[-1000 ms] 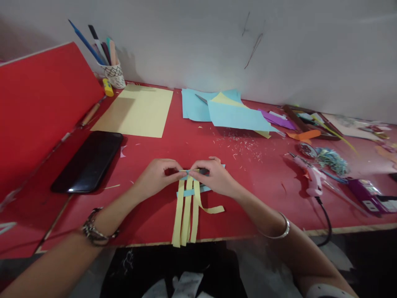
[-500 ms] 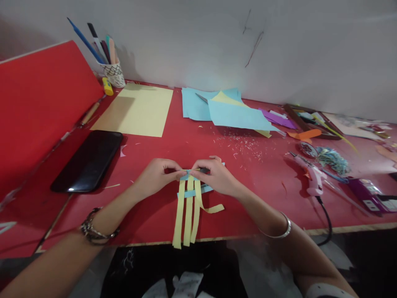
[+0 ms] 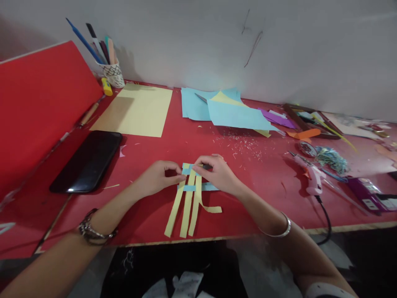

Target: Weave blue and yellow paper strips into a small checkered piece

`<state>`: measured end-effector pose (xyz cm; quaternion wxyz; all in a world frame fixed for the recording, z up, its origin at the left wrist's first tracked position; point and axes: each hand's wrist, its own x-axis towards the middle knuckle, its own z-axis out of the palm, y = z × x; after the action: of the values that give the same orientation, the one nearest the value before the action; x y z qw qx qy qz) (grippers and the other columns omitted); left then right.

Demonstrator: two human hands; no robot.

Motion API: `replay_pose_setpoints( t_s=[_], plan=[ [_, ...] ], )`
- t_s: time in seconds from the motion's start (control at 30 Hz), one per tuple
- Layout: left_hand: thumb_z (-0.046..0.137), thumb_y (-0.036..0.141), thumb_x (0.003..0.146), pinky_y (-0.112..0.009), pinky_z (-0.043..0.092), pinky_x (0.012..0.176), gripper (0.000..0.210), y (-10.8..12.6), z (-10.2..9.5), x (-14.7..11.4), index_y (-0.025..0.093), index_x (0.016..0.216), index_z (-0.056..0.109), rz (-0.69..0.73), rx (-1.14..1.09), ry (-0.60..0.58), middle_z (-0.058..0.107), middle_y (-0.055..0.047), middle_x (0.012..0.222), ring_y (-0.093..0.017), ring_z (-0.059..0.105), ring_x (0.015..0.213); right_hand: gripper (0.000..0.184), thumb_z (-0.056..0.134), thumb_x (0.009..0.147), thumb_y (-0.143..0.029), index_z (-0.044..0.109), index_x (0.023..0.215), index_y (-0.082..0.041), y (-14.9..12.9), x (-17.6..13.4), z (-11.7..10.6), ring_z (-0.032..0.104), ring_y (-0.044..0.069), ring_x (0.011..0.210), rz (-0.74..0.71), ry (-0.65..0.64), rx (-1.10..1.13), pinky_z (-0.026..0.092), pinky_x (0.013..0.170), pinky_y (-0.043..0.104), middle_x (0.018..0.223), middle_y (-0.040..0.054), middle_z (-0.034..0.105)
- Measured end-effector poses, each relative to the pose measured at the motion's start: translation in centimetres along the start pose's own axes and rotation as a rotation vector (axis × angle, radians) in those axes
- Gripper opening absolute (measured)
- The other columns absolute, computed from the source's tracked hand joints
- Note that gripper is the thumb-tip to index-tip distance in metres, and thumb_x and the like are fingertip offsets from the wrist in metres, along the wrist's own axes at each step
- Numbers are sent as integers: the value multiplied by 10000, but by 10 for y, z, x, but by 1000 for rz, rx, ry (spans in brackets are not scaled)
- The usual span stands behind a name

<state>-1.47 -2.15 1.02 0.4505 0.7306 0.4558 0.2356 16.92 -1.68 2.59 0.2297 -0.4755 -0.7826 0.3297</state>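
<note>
Several yellow paper strips (image 3: 186,211) hang toward the table's front edge, crossed near their tops by a blue paper strip (image 3: 186,170). My left hand (image 3: 161,178) pinches the leftmost yellow strip just below that crossing. With thumb and fingers closed, my right hand (image 3: 214,171) grips the top of the woven strips at their right side. A second blue strip (image 3: 211,187) lies crosswise lower down, partly hidden by the yellow ones. One yellow strip curls off to the right. Something dark shows under my right fingers, too hidden to name.
A black phone (image 3: 88,161) lies at left, near a yellow sheet (image 3: 139,109). Blue sheets (image 3: 238,114) with scissors partly beneath lie at the back, beside paper shreds. At right are a pink glue gun (image 3: 312,178), a yarn bundle (image 3: 331,159) and a wooden tray (image 3: 297,120).
My left hand has shifted slightly down from the top of the weave, uncovering the blue crossing. The leftmost yellow strip now slants to the left, and the strips' lower ends sit a little higher.
</note>
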Motion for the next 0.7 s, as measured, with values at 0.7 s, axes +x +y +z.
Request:
replay_pose_setpoints(
  t_s=[0.7],
  plan=[
    [524, 400, 736, -225, 385, 569, 264, 1, -1, -1, 174, 601, 532, -18, -19, -1, 534, 35, 601, -112, 494, 588, 201, 488, 796, -276, 524, 628, -171, -2, 0, -4, 417, 65, 547, 21, -34, 138, 280, 573, 241, 604, -38, 524]
  ],
)
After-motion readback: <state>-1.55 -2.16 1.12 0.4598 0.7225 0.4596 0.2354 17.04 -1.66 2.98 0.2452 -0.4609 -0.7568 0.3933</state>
